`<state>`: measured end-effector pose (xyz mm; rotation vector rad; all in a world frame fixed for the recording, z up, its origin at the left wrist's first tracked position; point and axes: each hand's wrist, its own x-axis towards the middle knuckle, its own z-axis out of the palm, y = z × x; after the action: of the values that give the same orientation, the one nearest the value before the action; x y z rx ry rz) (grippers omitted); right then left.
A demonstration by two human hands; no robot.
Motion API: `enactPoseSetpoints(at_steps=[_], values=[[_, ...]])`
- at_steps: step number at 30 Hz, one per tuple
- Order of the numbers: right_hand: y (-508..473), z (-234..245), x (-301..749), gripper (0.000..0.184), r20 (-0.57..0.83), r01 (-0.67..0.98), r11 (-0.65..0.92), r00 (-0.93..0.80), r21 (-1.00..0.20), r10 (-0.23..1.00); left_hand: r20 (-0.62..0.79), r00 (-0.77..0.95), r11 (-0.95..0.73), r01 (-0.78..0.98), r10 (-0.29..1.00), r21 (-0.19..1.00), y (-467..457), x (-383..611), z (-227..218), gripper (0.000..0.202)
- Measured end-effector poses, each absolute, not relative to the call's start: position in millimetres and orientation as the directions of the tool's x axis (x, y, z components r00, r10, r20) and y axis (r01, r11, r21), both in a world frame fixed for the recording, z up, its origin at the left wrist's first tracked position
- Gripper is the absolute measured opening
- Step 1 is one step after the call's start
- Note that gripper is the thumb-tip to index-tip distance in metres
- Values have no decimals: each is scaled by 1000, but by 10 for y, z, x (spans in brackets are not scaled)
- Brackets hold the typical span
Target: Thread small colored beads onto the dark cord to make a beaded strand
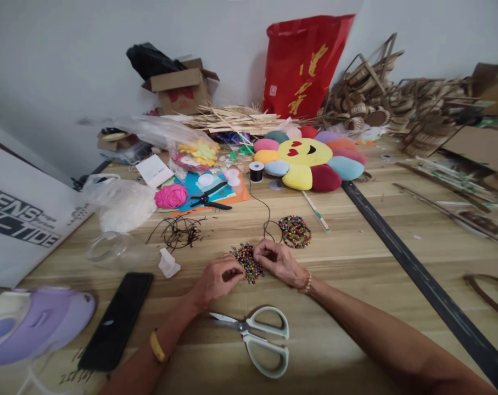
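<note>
Both hands rest on the wooden table (356,258) over a small heap of coloured beads (246,261). My left hand (216,278) is pinched at the heap's left edge, fingers pressed together on something too small to name. My right hand (278,261) is curled at the heap's right side, pinching the end of a thin black cord (267,215) that runs back to a black spool (256,171). A coiled ring of strung beads (295,231) lies just beyond my right hand.
White-handled scissors (257,336) lie near my forearms, a black phone (117,319) to the left. Further back are cord scraps (177,230), black pliers (210,199), a flower-shaped cushion (307,159), a red bag (303,63), a cardboard box (183,88), and a black strip (417,280) at right.
</note>
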<state>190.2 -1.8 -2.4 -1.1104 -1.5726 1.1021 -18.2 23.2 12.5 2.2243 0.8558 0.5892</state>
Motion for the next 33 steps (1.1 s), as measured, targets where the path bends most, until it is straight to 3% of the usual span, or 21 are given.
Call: enactPoseSetpoints(at_steps=[5, 9, 13, 21, 33], values=[[-60, -33, 1872, 12, 352, 329, 422, -251, -845, 902, 38, 507, -270, 393, 861, 879, 243, -191, 97, 11], [-101, -49, 1848, 10, 489, 382, 580, -313, -720, 814, -37, 480, -114, 281, 876, 953, 254, -183, 64, 14], [-143, -48, 1831, 9, 531, 440, 648, -372, -621, 761, -90, 483, -16, 210, 871, 978, 283, -187, 17, 16], [-161, -60, 1810, 10, 536, 527, 679, -423, -511, 731, -90, 471, 7, 175, 877, 985, 301, -197, -39, 18], [-150, -56, 1813, 9, 554, 542, 694, -428, -475, 714, -29, 503, -56, 153, 864, 987, 296, -202, -48, 13]])
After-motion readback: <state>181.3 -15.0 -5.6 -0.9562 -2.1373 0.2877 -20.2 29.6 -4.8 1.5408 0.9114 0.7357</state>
